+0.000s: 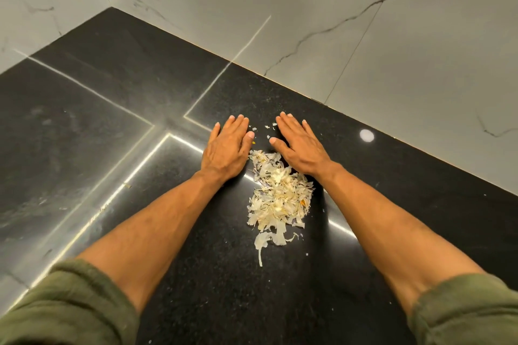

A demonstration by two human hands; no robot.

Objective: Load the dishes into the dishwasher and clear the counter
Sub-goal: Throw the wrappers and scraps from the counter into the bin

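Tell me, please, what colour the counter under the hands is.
Black, finely speckled and glossy counter, seen in the head view.

One black polished stone counter carries one heap of pale, papery garlic peels, a few stray flakes toward its back edge, and two flat bare hands: left hand, right hand.

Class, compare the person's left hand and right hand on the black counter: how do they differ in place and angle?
The left hand lies left of the pile of peels, fingers angled up-right; the right hand lies right of it, fingers angled up-left. Both rest flat, fingers straight, palms down on the counter, flanking the pile's far end.
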